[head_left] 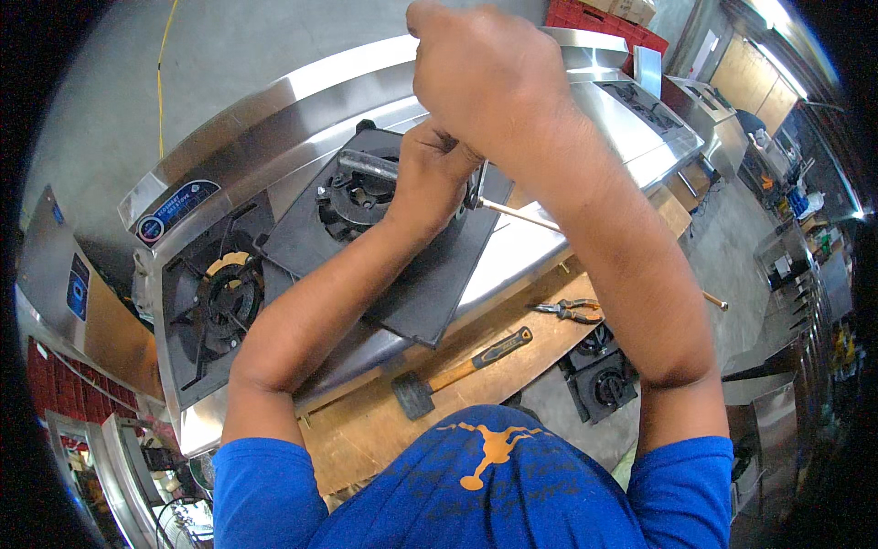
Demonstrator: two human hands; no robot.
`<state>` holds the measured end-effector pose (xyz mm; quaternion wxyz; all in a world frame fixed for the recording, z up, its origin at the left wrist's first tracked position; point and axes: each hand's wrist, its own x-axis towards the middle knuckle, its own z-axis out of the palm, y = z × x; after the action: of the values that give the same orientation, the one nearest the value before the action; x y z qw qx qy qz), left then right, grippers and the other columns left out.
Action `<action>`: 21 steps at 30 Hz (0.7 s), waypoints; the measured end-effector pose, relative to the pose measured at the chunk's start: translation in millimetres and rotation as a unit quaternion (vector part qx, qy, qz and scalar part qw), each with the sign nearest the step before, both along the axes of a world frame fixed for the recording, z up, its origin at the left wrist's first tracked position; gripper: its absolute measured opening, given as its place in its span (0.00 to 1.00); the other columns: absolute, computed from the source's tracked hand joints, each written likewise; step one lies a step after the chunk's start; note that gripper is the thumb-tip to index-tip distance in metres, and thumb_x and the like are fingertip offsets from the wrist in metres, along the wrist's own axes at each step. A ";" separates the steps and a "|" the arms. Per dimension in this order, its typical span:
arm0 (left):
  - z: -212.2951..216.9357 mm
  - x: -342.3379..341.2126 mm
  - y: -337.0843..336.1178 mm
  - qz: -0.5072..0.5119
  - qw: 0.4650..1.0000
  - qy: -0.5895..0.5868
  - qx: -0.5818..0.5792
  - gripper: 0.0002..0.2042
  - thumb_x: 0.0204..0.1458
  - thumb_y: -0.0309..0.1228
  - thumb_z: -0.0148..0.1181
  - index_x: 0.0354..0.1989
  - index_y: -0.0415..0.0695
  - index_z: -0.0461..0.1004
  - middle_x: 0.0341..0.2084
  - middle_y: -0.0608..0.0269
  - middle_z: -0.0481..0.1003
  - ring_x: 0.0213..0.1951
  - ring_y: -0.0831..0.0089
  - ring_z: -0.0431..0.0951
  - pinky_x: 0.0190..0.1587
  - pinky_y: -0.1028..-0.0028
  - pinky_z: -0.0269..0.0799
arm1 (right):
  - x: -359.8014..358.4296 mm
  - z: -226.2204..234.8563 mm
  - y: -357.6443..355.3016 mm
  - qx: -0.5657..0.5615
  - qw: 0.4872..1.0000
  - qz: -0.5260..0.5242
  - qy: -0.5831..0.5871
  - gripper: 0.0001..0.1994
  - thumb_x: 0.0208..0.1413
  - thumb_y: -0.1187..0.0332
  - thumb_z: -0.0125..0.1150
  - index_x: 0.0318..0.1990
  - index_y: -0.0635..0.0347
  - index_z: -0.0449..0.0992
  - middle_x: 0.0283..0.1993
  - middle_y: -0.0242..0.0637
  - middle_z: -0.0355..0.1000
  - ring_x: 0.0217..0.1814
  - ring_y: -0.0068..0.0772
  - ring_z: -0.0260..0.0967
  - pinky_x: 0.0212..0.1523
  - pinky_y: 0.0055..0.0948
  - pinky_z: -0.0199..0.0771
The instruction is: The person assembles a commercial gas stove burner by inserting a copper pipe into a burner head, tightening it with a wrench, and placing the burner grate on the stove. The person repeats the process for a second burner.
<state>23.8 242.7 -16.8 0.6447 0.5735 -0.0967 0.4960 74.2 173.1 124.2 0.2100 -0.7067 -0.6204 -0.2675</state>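
Note:
My left hand is closed just above a black burner assembly, its thumb and fingers pressed together; what they hold is hidden. Higher up, my right hand is curled into a closed grip in front of the left; its contents do not show. A dark square burner plate lies askew on the steel gas stove, with a round black burner on it. From the burner a grey tube runs toward my left hand. Beside that hand, a thin brass-coloured pipe with a metal fitting passes behind my right forearm.
A mallet and long-nose pliers lie on the wooden board along the stove's front. Another grate and burner sit at the stove's left. A black burner part rests lower right, and red crates stand behind.

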 end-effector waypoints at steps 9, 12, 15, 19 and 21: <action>1.2 1.3 -1.3 -0.014 0.998 0.031 0.046 0.14 0.65 0.36 0.58 0.44 0.35 0.77 0.35 0.61 0.81 0.38 0.77 0.79 0.45 0.75 0.74 | 0.1 11.4 -5.5 -0.018 0.999 -0.006 0.037 0.10 0.64 0.72 0.46 0.45 0.65 0.75 0.38 0.52 0.78 0.41 0.47 0.79 0.42 0.39 0.81; 3.1 0.3 -3.0 0.016 0.996 0.069 0.052 0.15 0.66 0.38 0.57 0.43 0.35 0.77 0.35 0.62 0.81 0.38 0.79 0.77 0.45 0.76 0.72 | 6.5 15.5 -5.8 -0.040 0.995 0.008 0.093 0.11 0.64 0.72 0.45 0.44 0.66 0.75 0.37 0.53 0.77 0.40 0.47 0.79 0.42 0.40 0.81; 4.2 0.9 -4.9 0.025 0.996 0.068 0.046 0.17 0.66 0.40 0.56 0.41 0.35 0.78 0.35 0.63 0.81 0.37 0.81 0.75 0.42 0.78 0.71 | 9.8 13.6 2.6 -0.024 0.995 0.002 0.096 0.11 0.64 0.73 0.45 0.43 0.67 0.75 0.37 0.55 0.77 0.41 0.49 0.78 0.43 0.43 0.81; 5.8 -1.5 -4.8 0.055 0.991 0.113 0.037 0.19 0.65 0.43 0.58 0.36 0.36 0.78 0.29 0.67 0.78 0.31 0.83 0.71 0.35 0.79 0.68 | 22.3 4.1 10.7 0.060 0.996 0.034 0.049 0.11 0.62 0.74 0.45 0.43 0.69 0.74 0.37 0.57 0.77 0.41 0.55 0.78 0.43 0.47 0.80; 7.4 -2.6 -3.8 0.063 0.988 0.134 0.038 0.20 0.64 0.45 0.58 0.34 0.37 0.78 0.25 0.70 0.76 0.29 0.84 0.68 0.32 0.78 0.65 | 28.8 1.3 18.4 0.058 0.996 0.022 0.071 0.11 0.60 0.75 0.45 0.42 0.69 0.74 0.36 0.58 0.76 0.40 0.57 0.77 0.43 0.49 0.79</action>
<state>21.2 238.9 -9.5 0.5968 0.6642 0.0084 0.4502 103.0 191.5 125.5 0.2999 -0.6967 -0.6028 -0.2476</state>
